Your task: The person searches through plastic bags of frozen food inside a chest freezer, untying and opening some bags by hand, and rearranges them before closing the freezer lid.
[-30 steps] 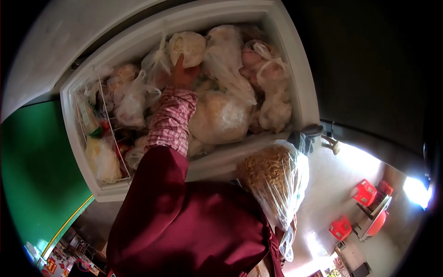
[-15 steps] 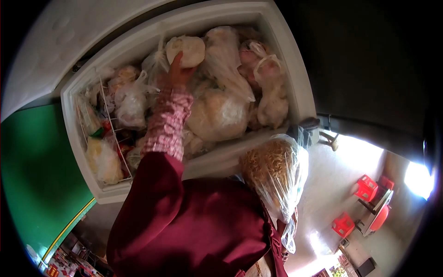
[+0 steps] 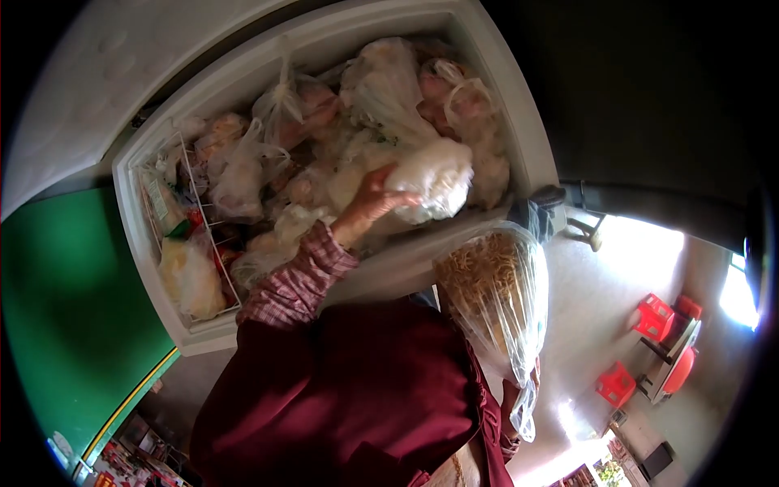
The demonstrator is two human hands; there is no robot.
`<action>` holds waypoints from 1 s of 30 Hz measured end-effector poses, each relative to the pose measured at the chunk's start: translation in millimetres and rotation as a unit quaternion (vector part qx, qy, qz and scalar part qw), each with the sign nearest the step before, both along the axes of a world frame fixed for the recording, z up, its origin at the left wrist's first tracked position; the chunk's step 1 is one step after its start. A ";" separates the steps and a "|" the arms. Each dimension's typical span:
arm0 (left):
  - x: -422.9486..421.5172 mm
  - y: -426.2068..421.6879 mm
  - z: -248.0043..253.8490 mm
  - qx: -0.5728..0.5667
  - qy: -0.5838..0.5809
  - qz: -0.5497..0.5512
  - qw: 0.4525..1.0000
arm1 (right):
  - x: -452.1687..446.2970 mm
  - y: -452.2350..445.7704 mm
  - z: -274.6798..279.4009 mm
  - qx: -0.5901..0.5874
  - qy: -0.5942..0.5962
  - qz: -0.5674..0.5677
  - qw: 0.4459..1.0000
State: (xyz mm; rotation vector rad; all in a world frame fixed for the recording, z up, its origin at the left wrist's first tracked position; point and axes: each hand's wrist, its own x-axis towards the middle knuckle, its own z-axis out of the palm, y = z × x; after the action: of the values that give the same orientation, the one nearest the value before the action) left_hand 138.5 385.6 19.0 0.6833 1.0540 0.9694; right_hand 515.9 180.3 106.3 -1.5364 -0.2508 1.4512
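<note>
My left hand (image 3: 380, 201) is closed on a frosty white plastic bag (image 3: 438, 180) with pale contents I cannot make out. It holds this bag above other bags, near the front wall of the chest freezer (image 3: 519, 105). At my right side is a clear plastic bag of dry yellow-brown noodles (image 3: 487, 284), its knotted end pointing toward me. My right hand (image 3: 510, 395) is at that bag, mostly hidden behind the plastic; its fingers barely show.
Several tied plastic bags (image 3: 243, 183) of food fill the freezer. A white wire basket (image 3: 195, 191) hangs at its left end. The raised lid (image 3: 73, 73) is behind. A green surface (image 3: 73, 284) lies left; red stools (image 3: 653, 316) and a table (image 3: 677, 357) stand right.
My left hand has moved right and toward me with the frosty white bag, away from the freezer's back. A bag with pink contents now shows there. The noodle bag stays at my right.
</note>
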 end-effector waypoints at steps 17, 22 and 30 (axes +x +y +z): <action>66.0 18.7 -66.0 0.236 0.409 -0.167 0.865 | 14.7 -76.3 11.8 -0.002 -0.060 -0.057 0.997; 69.6 34.8 -70.5 0.238 0.398 -0.188 0.866 | 20.4 -76.8 7.2 -0.003 -0.072 -0.036 0.997; 80.7 13.5 -98.0 0.289 0.456 -0.158 0.827 | 17.5 -71.9 1.7 -0.003 -0.094 0.004 0.996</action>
State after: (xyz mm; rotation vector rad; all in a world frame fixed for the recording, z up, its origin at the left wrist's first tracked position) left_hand 219.2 399.1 -79.0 1.8966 1.3937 0.6395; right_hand 533.3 108.4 108.0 -1.6810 -0.3646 1.3150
